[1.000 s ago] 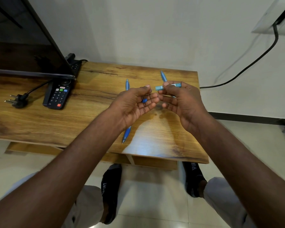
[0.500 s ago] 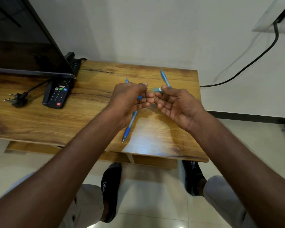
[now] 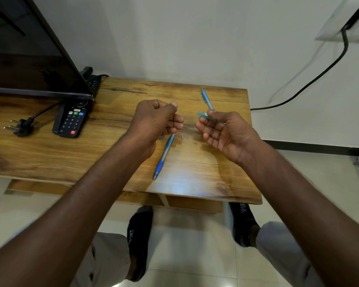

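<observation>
Head view, the only one here: right hand (image 3: 224, 133) is palm up over the table (image 3: 216, 179), fingers loosely curled, thumb and fingertips pinching a teal pen barrel (image 3: 207, 116) that pokes out toward the left. That barrel is up in the air above the right half of the tabletop, not touching the wood. Left hand (image 3: 157, 121) is balled into a fist just beside it, thumb pressed on the forefinger. Honestly can't tell if there's anything inside, the fingers hide it. The two hands are close but apart.

Stuff around: a blue pen (image 3: 163, 159) lies on the table under the gap between the hands, top end tucked under the left fist, tip toward the near edge. A second blue pen (image 3: 206, 98) sits further back, its lower end hidden behind the right hand. There's a tiny bit (image 3: 182, 138) on the wood next to the first pen, too small to say what. Off to the left there's a remote (image 3: 72, 122) half under the TV (image 3: 29, 65), and a loose plug (image 3: 19, 127)
</observation>
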Demonstrator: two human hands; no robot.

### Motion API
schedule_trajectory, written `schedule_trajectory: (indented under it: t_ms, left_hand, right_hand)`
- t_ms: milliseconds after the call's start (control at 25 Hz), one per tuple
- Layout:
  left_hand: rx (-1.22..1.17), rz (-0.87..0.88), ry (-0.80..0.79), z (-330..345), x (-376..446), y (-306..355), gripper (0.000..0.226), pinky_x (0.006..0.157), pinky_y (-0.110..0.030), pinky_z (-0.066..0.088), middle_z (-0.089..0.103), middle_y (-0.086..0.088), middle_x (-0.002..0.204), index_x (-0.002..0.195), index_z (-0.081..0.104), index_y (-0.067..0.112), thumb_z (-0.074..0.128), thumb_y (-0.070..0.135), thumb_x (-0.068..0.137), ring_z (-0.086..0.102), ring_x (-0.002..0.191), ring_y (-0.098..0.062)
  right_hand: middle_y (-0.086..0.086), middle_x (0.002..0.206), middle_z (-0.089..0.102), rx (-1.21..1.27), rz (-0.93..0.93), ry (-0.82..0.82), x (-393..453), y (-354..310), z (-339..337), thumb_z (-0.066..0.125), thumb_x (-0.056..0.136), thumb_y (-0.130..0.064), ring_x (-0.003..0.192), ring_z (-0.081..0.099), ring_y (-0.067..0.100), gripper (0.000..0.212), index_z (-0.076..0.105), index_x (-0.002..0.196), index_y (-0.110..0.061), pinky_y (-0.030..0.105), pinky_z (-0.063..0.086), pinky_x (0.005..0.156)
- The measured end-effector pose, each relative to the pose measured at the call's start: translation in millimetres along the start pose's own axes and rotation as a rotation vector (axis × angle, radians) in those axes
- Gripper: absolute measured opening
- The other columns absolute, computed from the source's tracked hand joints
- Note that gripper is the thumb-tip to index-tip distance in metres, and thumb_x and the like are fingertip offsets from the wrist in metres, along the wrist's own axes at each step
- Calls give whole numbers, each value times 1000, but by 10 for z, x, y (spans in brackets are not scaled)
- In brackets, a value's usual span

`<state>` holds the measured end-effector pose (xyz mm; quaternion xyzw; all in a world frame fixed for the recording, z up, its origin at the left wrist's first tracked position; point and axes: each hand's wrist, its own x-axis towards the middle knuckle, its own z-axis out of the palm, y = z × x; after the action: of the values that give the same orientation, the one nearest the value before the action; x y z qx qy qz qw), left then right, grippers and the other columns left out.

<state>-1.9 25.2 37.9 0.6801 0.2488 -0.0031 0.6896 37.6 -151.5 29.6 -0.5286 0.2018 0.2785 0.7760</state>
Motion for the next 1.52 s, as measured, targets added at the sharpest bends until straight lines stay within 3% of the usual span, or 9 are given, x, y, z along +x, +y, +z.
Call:
schedule_trajectory:
  t_ms: [160,280,440,640,760,840,960,1160,1520]
  left_hand:
    - [-93,-73,8,-25,46,17,20,67,-28,62,79,-16,92,117,63,3,60,20,107,77,79,-23]
    - [-307,-194,-36,-8,63,36,17,79,-32,64,78,-22,106,126,54,8,50,16,111,79,96,-29]
    - [-581,-311,-153,-5,52,80,12,87,-36,64,74,-29,119,125,43,15,39,14,114,75,111,-36]
    - [-623,-349,-175,24,30,89,8,93,-38,61,72,-31,122,111,48,14,40,14,113,74,113,-37]
    - [-314,-288,-126,9,34,46,5,73,-29,62,77,-19,105,111,55,12,50,15,110,77,85,-24]
    - [-12,-217,-110,-11,31,5,7,56,-24,53,70,-9,85,109,62,10,59,17,106,65,63,-15]
    - [255,-162,-134,-17,26,-49,13,50,-24,42,63,-3,69,101,68,9,67,22,102,53,54,-11]
    - [342,-162,-210,41,3,-71,16,48,-24,41,62,1,61,96,71,10,71,25,99,51,51,-10]
    - [472,-110,-74,-242,62,-6,20,51,-26,38,59,-8,67,91,73,3,74,22,97,47,52,-14]
  right_hand:
    - [6,86,79,15,-34,38,11,-6,-16,61,102,-11,80,79,18,20,66,121,-11,25,56,59]
    - [5,86,79,32,-35,30,21,-12,-26,61,102,-12,78,79,17,22,66,123,-11,25,56,58]
    - [5,88,79,8,-29,-22,15,5,-1,62,102,-13,79,77,17,16,66,117,-16,25,55,58]
    - [4,84,77,-20,-37,-51,8,6,11,58,103,-12,77,73,16,17,71,114,-17,25,53,60]
    - [4,82,76,-29,-29,-17,19,-22,-9,59,102,-13,73,72,14,15,72,110,-15,24,52,58]
    - [4,83,75,-37,-50,24,36,-98,-67,61,101,-13,71,71,13,14,72,109,-15,24,51,58]
    - [4,86,75,-51,-89,79,56,-199,-156,59,100,-13,70,71,12,15,72,109,-15,25,51,61]
    - [5,84,76,-80,-62,56,51,-136,-122,61,100,-13,72,72,14,14,73,107,-14,25,51,60]
    - [5,87,75,-195,-11,-5,41,-112,-103,62,101,-14,68,71,13,17,73,113,-14,26,53,59]
